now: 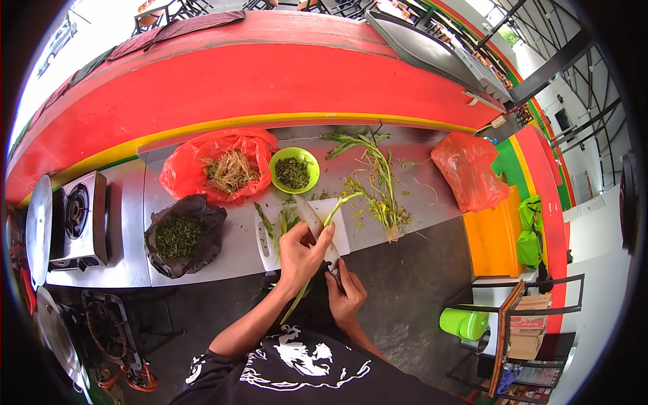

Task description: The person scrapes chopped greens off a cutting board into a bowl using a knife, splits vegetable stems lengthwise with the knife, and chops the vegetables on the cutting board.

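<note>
Over the white cutting board (341,233), my left hand (301,255) is closed around a long green stalk (337,206), whose lower end hangs down past my wrist. My right hand (345,294) is closed on the dark handle of a knife (309,217); the broad grey blade points up and left, passing behind my left fingers. Cut green leaves (287,219) lie on the board's left part. A green bowl (313,177) of chopped greens stands just behind the board. To the right, a bunch of leafy stalks (382,179) lies on the metal table.
A red bag (183,164) with roots and a black bag (214,223) of chopped greens stand left. Another red bag (469,169) is at the right end. A gas stove (94,219) sits far left. A red wall (270,81) runs behind the metal table (125,260).
</note>
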The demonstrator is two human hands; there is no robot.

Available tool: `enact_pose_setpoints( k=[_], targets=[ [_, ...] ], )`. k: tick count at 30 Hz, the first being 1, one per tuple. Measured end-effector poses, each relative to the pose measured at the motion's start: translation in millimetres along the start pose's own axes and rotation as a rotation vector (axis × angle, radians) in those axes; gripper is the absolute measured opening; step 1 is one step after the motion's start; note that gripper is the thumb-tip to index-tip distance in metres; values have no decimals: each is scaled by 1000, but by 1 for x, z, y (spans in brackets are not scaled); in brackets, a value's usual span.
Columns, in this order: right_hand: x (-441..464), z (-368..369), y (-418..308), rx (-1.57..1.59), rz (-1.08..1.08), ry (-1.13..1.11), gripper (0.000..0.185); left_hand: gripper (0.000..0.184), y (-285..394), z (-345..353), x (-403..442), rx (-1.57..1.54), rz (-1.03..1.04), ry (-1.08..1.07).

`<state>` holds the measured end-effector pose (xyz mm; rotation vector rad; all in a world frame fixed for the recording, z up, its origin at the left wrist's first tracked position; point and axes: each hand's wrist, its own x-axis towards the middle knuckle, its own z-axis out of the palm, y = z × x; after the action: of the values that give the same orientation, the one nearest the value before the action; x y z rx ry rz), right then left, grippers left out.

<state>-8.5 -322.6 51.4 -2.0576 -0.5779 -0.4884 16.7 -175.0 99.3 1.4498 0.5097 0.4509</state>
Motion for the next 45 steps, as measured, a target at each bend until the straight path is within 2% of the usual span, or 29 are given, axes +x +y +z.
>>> enact_pose_setpoints(
  k=[5, 7, 17, 20, 22, 25, 26, 30, 32, 36, 39, 41, 42, 44, 45],
  targets=[
    [2, 0, -2, -20, 6, -6, 45, 40, 7, 2, -6, 55, -2, 50],
    [0, 2, -2, -18, 3, 5, 44, 38, 1, 4, -13, 106, 114, 139],
    [3, -2, -2, 26, 20, -31, 43, 36, 5, 1, -2, 20, 61, 43],
    [2, 0, -2, 35, 17, -10, 43, 32, 1, 0, -2, 126, 19, 31],
    [2, 3, 0, 28, -5, 9, 43, 29, 2, 3, -7, 173, 166, 119],
    [6, 2, -2, 22, 36, 0, 44, 27, 6, 6, -14, 76, 214, 145],
    [5, 2, -2, 21, 37, 2, 44, 32, 8, 5, -15, 92, 172, 150],
    [8, -1, 0, 41, 24, -19, 45, 30, 9, 2, -11, 128, 191, 115],
    [7, -2, -1, 51, 35, -27, 45, 30, 3, 3, -4, 107, 103, 51],
    [8, -2, -1, 32, 19, -3, 45, 33, 5, 6, 2, 154, 75, 11],
    [4, -1, -5, 20, 21, 10, 45, 34, 8, 13, -1, 189, 147, 81],
    [2, 0, -5, 20, 31, 20, 45, 34, 16, 14, -9, 251, 311, 193],
    [2, 2, -4, 6, 22, 45, 45, 34, 13, 16, -13, 252, 309, 188],
    [6, 3, 0, -7, 14, 73, 45, 30, 6, 18, -23, 294, 468, 179],
    [10, 0, 3, 27, 80, 96, 44, 30, 5, 20, -32, 294, 470, 177]
  ],
)
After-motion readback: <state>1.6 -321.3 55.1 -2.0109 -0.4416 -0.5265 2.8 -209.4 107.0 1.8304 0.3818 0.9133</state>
